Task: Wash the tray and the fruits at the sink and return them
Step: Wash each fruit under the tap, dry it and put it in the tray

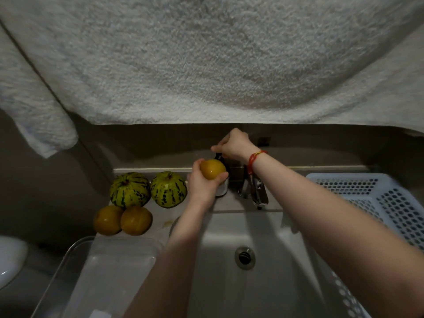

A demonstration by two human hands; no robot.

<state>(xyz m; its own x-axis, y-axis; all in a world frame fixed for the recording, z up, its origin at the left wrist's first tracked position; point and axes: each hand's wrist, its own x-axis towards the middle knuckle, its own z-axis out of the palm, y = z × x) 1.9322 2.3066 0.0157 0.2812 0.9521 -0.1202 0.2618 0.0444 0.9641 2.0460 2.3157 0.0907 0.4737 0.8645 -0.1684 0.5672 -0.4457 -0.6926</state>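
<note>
Left hand is cupping a smooth, round yellow-orange fruit from below, fingers curled round it, holding it up beside the chrome faucet above the white basin of the sink. Right hand is reaching over the tap, its fingers pinching a small dark knob or handle at the wall; what it is exactly is too dim to tell. No water is visibly running, so opening it gently and bringing the glossy fruit under the spout should keep splashing down. On the pale desk left of the sink are sitting two ribbed, green-and-yellow striped melons and two more round orange fruits. Nearer, the clear, rigid plastic tray is waiting. A white perforated plastic basket is standing to the right, and a nubbly white towel is hanging overhead.
</note>
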